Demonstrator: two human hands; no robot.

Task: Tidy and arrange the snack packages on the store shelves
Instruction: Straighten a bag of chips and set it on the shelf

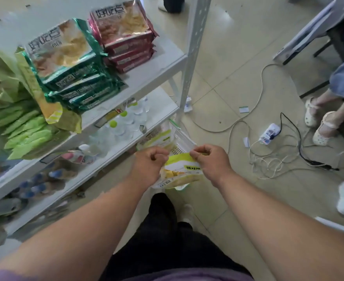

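Two hands, left (149, 165) and right (211, 162), grip a yellow-green snack bag (182, 172) printed "派对".

bright, even daylight with only soft shadows. glare washes out the top shelf (126, 15) and floor (238, 37). wide-angle bending at the edges; lower shelves and left side are smeared and blurred.

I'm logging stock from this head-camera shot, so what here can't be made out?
- Yellow-green snack package: its top corners are covered by the left hand and right hand.
- White basket: contents mostly hidden behind package and hands.
- Lower-shelf bottles: too blurred to identify.
- Green packs: cut off by left edge.
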